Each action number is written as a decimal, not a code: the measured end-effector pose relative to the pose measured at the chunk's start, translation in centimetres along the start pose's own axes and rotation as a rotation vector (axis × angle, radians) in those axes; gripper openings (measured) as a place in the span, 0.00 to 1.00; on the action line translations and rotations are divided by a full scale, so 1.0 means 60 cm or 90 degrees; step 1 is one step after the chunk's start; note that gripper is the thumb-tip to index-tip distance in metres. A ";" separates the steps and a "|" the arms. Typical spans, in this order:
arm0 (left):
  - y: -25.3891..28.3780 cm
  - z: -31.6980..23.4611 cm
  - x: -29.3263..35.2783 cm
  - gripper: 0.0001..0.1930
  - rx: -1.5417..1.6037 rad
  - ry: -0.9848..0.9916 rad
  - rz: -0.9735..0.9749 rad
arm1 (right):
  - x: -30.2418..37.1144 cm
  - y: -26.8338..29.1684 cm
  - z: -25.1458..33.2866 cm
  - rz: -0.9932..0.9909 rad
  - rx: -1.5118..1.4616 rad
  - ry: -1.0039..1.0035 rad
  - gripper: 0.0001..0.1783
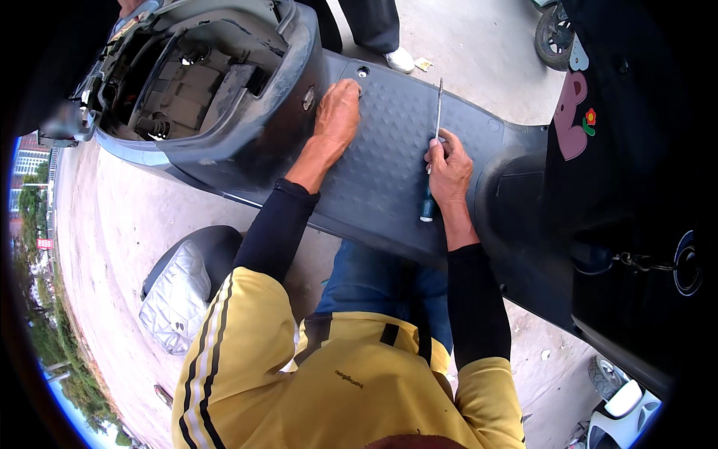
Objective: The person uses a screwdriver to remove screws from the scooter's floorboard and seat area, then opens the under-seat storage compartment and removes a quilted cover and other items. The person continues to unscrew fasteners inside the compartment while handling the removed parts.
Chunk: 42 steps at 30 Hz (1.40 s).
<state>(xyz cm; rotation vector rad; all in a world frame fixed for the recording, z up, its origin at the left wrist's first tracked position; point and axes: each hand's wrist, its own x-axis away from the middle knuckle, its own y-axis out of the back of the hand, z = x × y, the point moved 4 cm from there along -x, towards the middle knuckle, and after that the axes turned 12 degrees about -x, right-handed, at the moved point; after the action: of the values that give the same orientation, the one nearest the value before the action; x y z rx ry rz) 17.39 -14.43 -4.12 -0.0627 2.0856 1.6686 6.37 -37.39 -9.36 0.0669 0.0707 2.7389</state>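
Grey scooter floorboard beneath right fingers, clamped on screwdriver. Left fingers curled, round recess just beyond them; cannot tell if anything held.

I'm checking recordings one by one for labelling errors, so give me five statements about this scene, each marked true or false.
1. The right hand holds a screwdriver. True.
2. The screwdriver's metal shaft points toward the wearer's body. False: it points away, toward the far edge of the footboard.
3. The left hand is nearer the open compartment than the right hand is. True.
4. The silver quilted piece lies on the footboard. False: the silver quilted piece is down on the ground side, against a dark rounded object.
5. A white shoe shows beyond the footboard. True.
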 end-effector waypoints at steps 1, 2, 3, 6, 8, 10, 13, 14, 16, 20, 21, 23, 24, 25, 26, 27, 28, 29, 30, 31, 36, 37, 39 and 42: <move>0.002 -0.006 0.000 0.06 -0.021 -0.002 0.021 | 0.001 0.000 0.000 0.000 0.001 0.004 0.15; 0.004 -0.012 -0.002 0.06 -0.041 -0.004 0.043 | 0.003 0.005 0.000 0.005 -0.015 -0.003 0.15; 0.012 -0.015 -0.007 0.07 -0.067 -0.005 0.058 | 0.002 0.004 0.004 0.006 -0.029 -0.013 0.15; 0.008 -0.015 -0.007 0.06 -0.121 -0.008 0.076 | 0.004 0.003 0.006 0.007 -0.046 -0.020 0.15; 0.005 -0.015 -0.006 0.06 -0.097 -0.031 0.025 | 0.001 0.005 -0.002 0.001 -0.025 0.007 0.15; -0.006 -0.006 -0.005 0.05 -0.073 -0.040 -0.013 | 0.001 0.003 -0.003 0.005 -0.014 0.006 0.15; -0.020 0.005 -0.020 0.06 -0.043 -0.017 -0.031 | 0.002 0.003 0.001 0.000 -0.037 -0.011 0.15; -0.026 0.007 -0.030 0.06 -0.040 0.004 -0.025 | 0.004 0.002 0.002 -0.003 -0.051 -0.019 0.15; -0.038 0.010 -0.052 0.07 -0.035 0.030 -0.023 | 0.002 0.004 0.001 -0.003 -0.027 -0.019 0.15; -0.059 0.018 -0.078 0.07 -0.051 0.022 -0.027 | 0.001 0.003 -0.005 -0.008 0.003 0.015 0.15; -0.061 0.017 -0.082 0.07 -0.059 0.012 -0.021 | 0.001 0.002 -0.011 -0.009 0.001 0.031 0.15; -0.062 0.014 -0.093 0.07 -0.080 -0.033 -0.034 | 0.000 0.000 -0.018 -0.009 -0.006 0.064 0.16; -0.064 0.015 -0.090 0.08 -0.091 -0.052 -0.037 | -0.002 0.002 -0.012 -0.005 -0.015 0.057 0.16; -0.066 0.017 -0.089 0.07 -0.101 -0.063 -0.037 | -0.002 0.002 -0.013 -0.002 -0.019 0.049 0.16; -0.068 0.019 -0.087 0.07 -0.112 -0.074 -0.037 | 0.000 0.001 -0.014 0.001 -0.023 0.041 0.16; -0.068 0.016 -0.089 0.07 -0.119 -0.083 -0.041 | -0.002 0.003 -0.015 0.004 -0.024 0.037 0.16; -0.067 0.014 -0.088 0.06 -0.118 -0.084 -0.039 | -0.002 0.004 -0.016 0.001 -0.027 0.037 0.16; -0.066 0.013 -0.085 0.06 -0.116 -0.085 -0.036 | -0.001 0.004 -0.018 -0.001 -0.030 0.037 0.16; -0.063 0.012 -0.084 0.06 -0.116 -0.086 -0.036 | -0.002 0.003 -0.018 -0.003 -0.034 0.039 0.16; -0.063 0.013 -0.084 0.06 -0.116 -0.085 -0.035 | -0.002 0.002 -0.016 -0.002 -0.030 0.042 0.16; -0.063 0.018 -0.083 0.05 -0.077 -0.082 -0.059 | 0.001 0.002 -0.008 0.001 -0.053 0.032 0.16; -0.064 0.019 -0.084 0.05 -0.062 -0.069 -0.056 | 0.001 0.002 -0.009 0.001 -0.057 0.032 0.16; -0.067 0.022 -0.085 0.05 -0.032 -0.041 -0.049 | 0.001 0.001 -0.013 0.001 -0.064 0.031 0.16; -0.072 0.027 -0.087 0.06 -0.014 -0.043 -0.074 | 0.001 0.001 -0.014 0.000 -0.056 0.031 0.16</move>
<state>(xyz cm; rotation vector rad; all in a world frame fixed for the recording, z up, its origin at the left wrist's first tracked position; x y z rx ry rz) 23.97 -15.34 -6.34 -0.1296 1.9755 1.6031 6.24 -37.48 -10.18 -0.0236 -0.0369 2.7397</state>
